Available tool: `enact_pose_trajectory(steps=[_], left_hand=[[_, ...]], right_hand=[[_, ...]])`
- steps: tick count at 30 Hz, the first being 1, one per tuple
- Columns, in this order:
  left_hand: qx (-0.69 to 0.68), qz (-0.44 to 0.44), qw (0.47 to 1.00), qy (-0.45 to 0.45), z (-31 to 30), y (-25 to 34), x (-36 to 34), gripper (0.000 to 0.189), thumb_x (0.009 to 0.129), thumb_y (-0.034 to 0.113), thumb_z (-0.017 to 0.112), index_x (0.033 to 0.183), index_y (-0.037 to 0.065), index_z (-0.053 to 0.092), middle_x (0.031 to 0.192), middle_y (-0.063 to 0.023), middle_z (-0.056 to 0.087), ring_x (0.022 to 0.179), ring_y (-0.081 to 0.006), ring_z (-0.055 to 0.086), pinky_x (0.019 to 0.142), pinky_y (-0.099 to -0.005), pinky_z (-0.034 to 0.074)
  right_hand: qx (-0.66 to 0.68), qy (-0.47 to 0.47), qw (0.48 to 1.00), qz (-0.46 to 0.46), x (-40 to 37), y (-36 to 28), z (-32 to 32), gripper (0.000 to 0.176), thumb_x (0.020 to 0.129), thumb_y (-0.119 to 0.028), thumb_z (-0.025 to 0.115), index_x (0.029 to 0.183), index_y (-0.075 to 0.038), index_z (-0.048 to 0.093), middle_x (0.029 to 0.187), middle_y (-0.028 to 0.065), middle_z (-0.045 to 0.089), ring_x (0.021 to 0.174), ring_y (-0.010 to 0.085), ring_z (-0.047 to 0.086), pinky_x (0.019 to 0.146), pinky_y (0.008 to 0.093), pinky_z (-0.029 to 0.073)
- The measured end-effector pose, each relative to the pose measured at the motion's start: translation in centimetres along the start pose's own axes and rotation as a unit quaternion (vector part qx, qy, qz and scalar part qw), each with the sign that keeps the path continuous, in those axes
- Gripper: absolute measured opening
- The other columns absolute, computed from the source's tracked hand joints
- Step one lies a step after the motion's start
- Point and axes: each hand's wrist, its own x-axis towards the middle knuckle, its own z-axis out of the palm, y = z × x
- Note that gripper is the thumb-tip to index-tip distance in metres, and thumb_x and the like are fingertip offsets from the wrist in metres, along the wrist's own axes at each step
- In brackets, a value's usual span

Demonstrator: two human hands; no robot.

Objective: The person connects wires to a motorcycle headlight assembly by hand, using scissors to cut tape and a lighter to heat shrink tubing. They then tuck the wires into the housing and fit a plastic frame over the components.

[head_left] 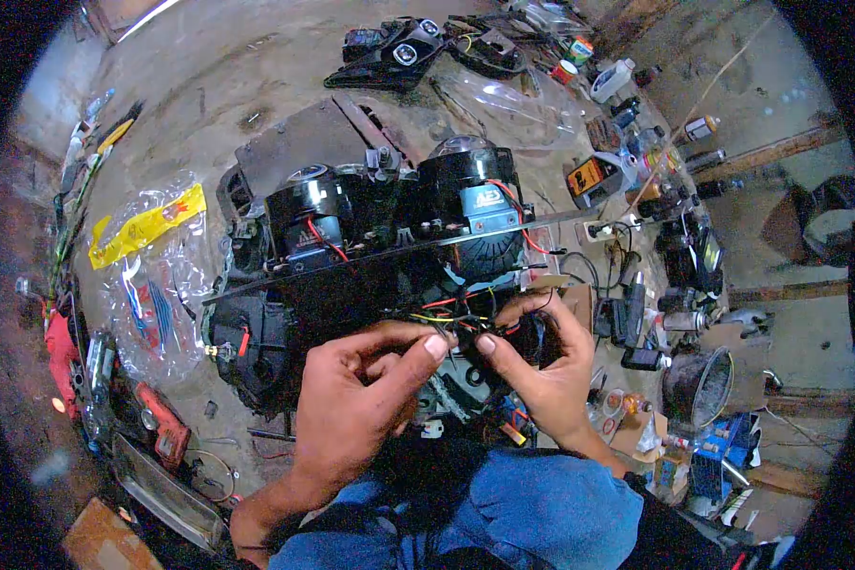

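Several thin wires [434, 317], yellow, red and black, run together in front of me. With thumb and forefinger my left hand [359, 399] pinches the dark wire ends. My right hand [548, 380] is closed in a pinch on the same wires, close to the left fingertips. Just beyond the hands stands a black headlight assembly [249, 347] with two round projector lamps, the left lamp [306, 214] and the right lamp [467, 199], each bearing a blue-grey label and a red wire. A flat metal bar [389, 255] crosses in front of both lamps. The exact wire ends are hidden by my fingers.
On the left lie a clear plastic bag [176, 285] with a yellow strip [150, 228] and an orange power tool [164, 425]. Bottles, a heat-gun-like black tool [629, 318] and a metal pot [698, 389] crowd the right. Another headlight [389, 57] lies at the back.
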Motion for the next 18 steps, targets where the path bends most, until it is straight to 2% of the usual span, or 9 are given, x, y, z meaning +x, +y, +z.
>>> enact_pose_trajectory(steps=[10,13,16,18], left_hand=[[-0.008,-0.008,1.0,-0.015,-0.14,-0.06,0.09,0.028,0.101,0.023,0.071,0.113,-0.002,0.074,0.063,0.0042,0.057,0.049,-0.0021,0.044,0.044,-0.0226,0.031],[-0.004,-0.013,1.0,-0.011,-0.12,-0.04,0.06,0.028,0.101,0.023,0.07,0.114,-0.002,0.073,0.063,0.0046,0.056,0.049,-0.0021,0.044,0.044,-0.0224,0.031],[-0.009,0.001,1.0,-0.01,-0.01,-0.07,-0.17,0.027,0.102,0.022,0.069,0.113,-0.002,0.072,0.063,0.005,0.056,0.049,-0.0016,0.044,0.044,-0.0224,0.03],[-0.016,-0.002,1.0,-0.009,-0.07,-0.15,-0.21,0.026,0.102,0.021,0.069,0.112,-0.002,0.072,0.063,0.0055,0.056,0.049,-0.0012,0.043,0.044,-0.0222,0.03]], right_hand=[[-0.008,-0.005,1.0,0.008,0.04,-0.19,-0.14,0.022,0.081,-0.008,0.084,0.095,-0.002,0.069,0.092,0.0072,0.068,0.086,0.0159,0.065,0.079,0.0299,0.05],[-0.005,0.0,1.0,0.014,0.0,-0.19,-0.1,0.022,0.081,-0.008,0.084,0.096,-0.001,0.07,0.093,0.0083,0.069,0.088,0.0183,0.065,0.081,0.0307,0.05],[-0.088,-0.027,0.995,-0.026,0.23,-0.6,-0.6,0.024,0.08,-0.009,0.084,0.1,-0.001,0.073,0.098,0.0104,0.071,0.092,0.0233,0.065,0.084,0.0331,0.05],[-0.094,-0.037,0.994,-0.038,0.35,-0.08,-0.45,0.026,0.08,-0.01,0.084,0.103,-0.001,0.074,0.103,0.0115,0.072,0.096,0.0266,0.064,0.086,0.0353,0.05]])
